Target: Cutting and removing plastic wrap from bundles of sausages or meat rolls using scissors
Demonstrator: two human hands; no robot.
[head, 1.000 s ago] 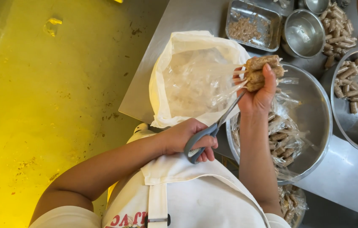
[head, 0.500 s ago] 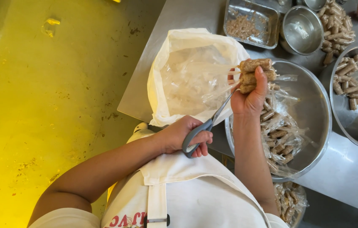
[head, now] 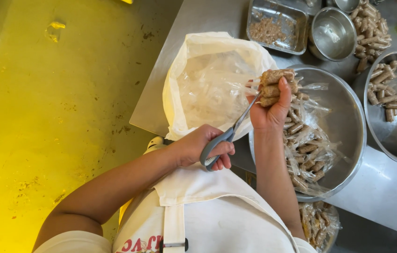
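Steel table (head: 198, 18) above a yellow floor (head: 58, 122), bowls (head: 348, 122) and a tray (head: 276, 26) crowding it, and the left hand (head: 198, 146) grips the scissors (head: 229, 136) at the wrapped rolls (head: 277, 86) clutched in the right hand (head: 269, 110) over the bag (head: 208, 79), barely shifted from before.

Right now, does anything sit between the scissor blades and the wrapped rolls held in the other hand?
Nothing visible does. The scissors in the left hand reach straight to the clear wrapper ends of the wrapped rolls gripped by the right hand, above the white bag.
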